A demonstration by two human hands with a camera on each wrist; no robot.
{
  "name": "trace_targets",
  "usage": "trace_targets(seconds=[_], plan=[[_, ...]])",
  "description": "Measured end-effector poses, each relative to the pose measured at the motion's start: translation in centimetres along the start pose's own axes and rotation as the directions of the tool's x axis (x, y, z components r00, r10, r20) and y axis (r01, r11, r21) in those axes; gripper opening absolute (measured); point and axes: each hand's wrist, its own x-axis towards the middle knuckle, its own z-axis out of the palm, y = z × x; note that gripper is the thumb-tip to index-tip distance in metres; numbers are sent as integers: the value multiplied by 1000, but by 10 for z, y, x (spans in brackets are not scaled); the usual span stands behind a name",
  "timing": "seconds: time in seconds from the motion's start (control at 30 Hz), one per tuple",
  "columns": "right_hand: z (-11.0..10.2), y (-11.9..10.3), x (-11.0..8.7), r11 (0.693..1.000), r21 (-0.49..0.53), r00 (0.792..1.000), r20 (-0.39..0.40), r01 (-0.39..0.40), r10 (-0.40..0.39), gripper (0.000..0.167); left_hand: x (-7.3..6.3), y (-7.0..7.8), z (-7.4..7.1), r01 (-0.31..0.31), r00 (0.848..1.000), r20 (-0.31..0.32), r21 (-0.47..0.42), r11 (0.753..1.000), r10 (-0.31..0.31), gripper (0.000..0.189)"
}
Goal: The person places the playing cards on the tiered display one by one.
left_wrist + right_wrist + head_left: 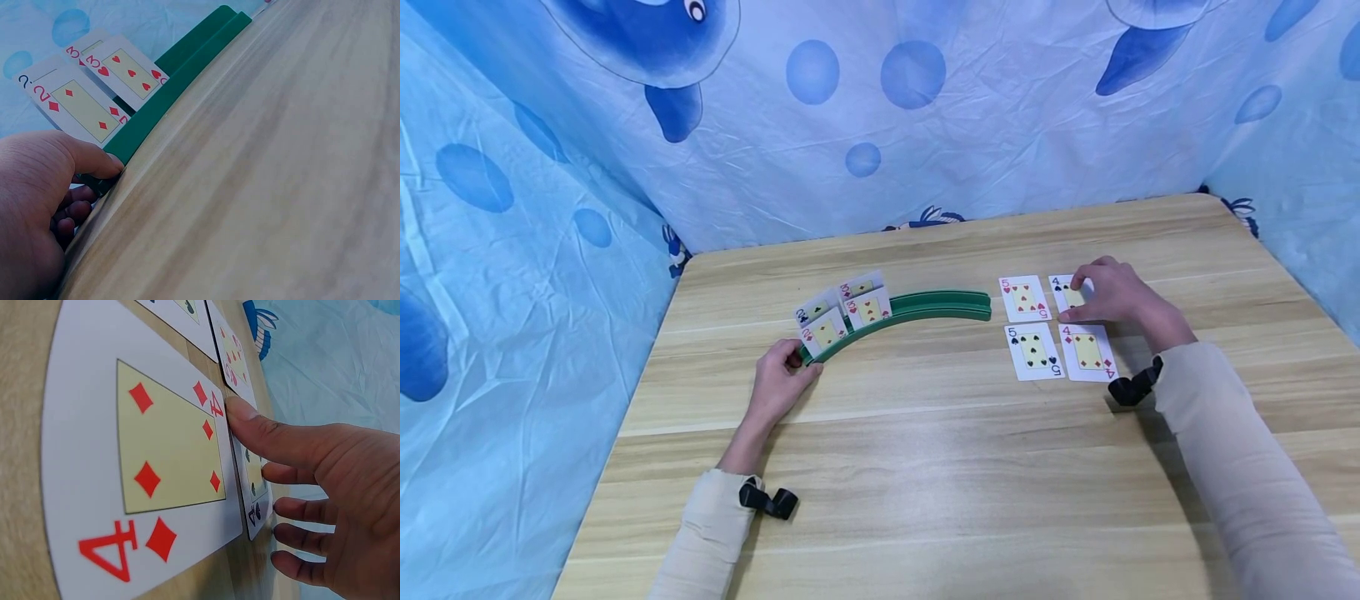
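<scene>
My left hand [777, 383] grips the near left end of a curved green card holder [943, 305], thumb along its front in the left wrist view. Upright in the holder's left part stand a two of diamonds [84, 109] and a three of hearts [125, 72] in front. Behind them a black two [814, 309] and a three of diamonds [861, 285] are partly hidden. Over at the right, my right hand [1116, 293] spans the four of spades [255, 514], thumb at its near edge and fingers at its far side. The four of diamonds [1088, 354] lies just nearer.
Left of the fours lie a five of hearts [1024, 298] and a five of spades [1033, 352], face up on the wooden table [910, 475]. A blue patterned sheet [760, 167] hangs behind the table and along both sides.
</scene>
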Motion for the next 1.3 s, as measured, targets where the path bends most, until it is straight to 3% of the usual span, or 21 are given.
trace_targets(seconds=[0.4, 0.67, 0.8, 1.07, 1.3], plan=[[0, -3, 1, 1000, 14, 1000, 3, -4, 4, 59, 0, 0, 0, -3, 1000, -10, 21, 1000, 3, 38], [1, -4, -3, 999, -32, 992, -125, 18, -21, 100, 0, 2, -1, -7, 1000, -10, 24, 1000, 7, 38], [1, -6, -4, 995, -84, 980, -189, 47, -62, 108, 0, 1, -1, -11, 1000, -12, 29, 1000, 11, 38], [-1, -5, -6, 990, -125, 961, -258, 68, -99, 92, -1, 2, -1, -2, 1000, -15, 20, 1000, 2, 38], [-5, 0, -9, 989, -135, 961, -263, 58, -92, 81, -1, 2, -1, -6, 1000, -16, 24, 1000, 7, 37]])
